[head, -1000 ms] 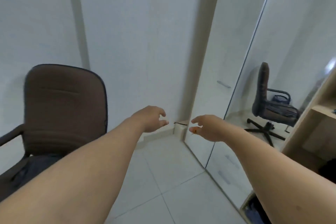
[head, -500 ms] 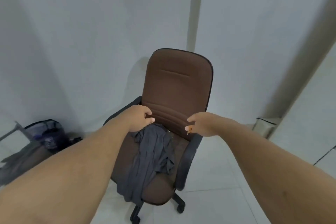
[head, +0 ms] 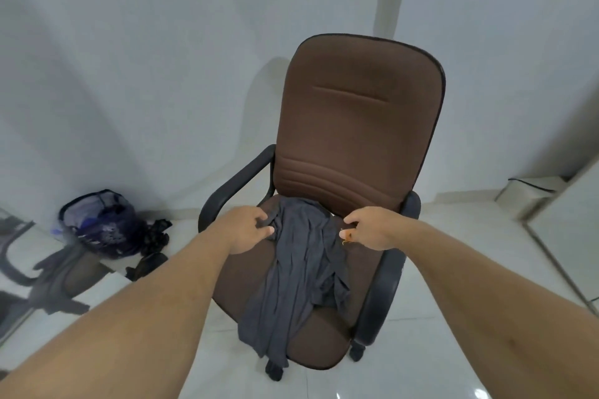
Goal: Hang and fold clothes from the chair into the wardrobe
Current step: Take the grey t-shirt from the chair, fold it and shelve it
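1. My two forearms reach forward from the bottom corners toward the chair (head: pixel 359 126).
2. A grey garment (head: pixel 301 275) lies crumpled down the middle of the brown seat, its lower end hanging over the front edge.
3. My left hand (head: pixel 248 228) sits at the garment's upper left corner, fingers curled; thumb and fingertips appear to touch the cloth, though I cannot tell whether they have hold of it.
4. My right hand (head: pixel 368 228) is at the upper right corner, fingers curled toward the fabric edge; a real grip is not clear from here either.
5. Black armrests flank the seat, and the brown backrest rises upright behind both hands.
6. To the left on the floor (head: pixel 453 350) stands a dark basket (head: pixel 100 223), with dark items (head: pixel 155 236) just beside it.
7. A white wall (head: pixel 146 58) stands behind everything.
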